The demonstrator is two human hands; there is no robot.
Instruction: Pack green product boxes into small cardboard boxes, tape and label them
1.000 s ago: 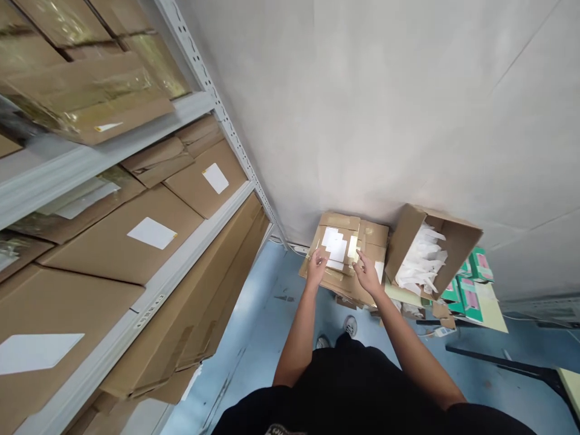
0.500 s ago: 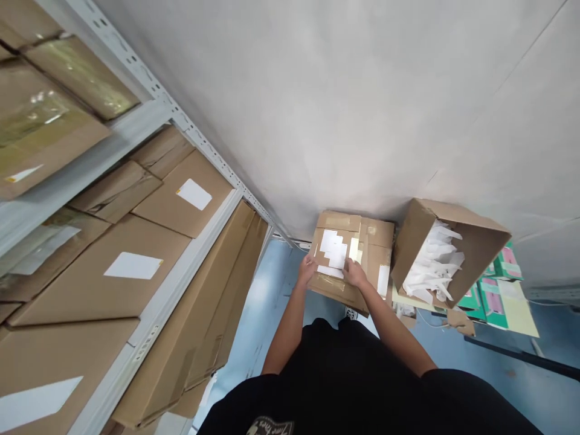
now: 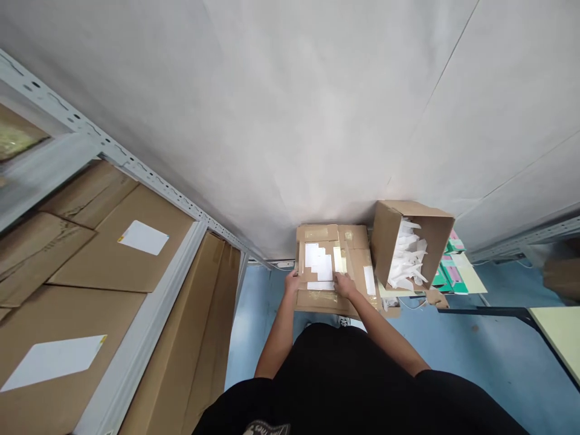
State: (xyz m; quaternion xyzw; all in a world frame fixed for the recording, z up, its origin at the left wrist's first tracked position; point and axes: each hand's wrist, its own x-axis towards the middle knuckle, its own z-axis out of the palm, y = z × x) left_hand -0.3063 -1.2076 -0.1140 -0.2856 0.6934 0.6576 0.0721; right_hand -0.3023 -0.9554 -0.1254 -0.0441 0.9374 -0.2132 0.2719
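Observation:
A brown cardboard piece [image 3: 312,298], with clear tape and several overlapping white paper labels [image 3: 321,266] on its face, is in front of me, low against the wall. My left hand [image 3: 292,282] is closed on its left edge. Farther right, my right hand [image 3: 344,285] has its fingers curled at the right edge of the same piece, beside the labels; its fingertips are partly hidden. Another cardboard panel [image 3: 360,263] with a white label lies just behind and to the right.
An open carton [image 3: 384,241] with crumpled white pieces [image 3: 408,260] stands on its side at right, near green and pink packs [image 3: 453,275]. Shelving [image 3: 131,163] with labelled cartons [image 3: 86,326] fills the left. A pale table [image 3: 559,332] stands at far right; a grey wall rises ahead.
My view has turned right, so shelves, cardboard and open carton sit farther left in the picture. The pale table has come into view. Both hands stay on the cardboard piece.

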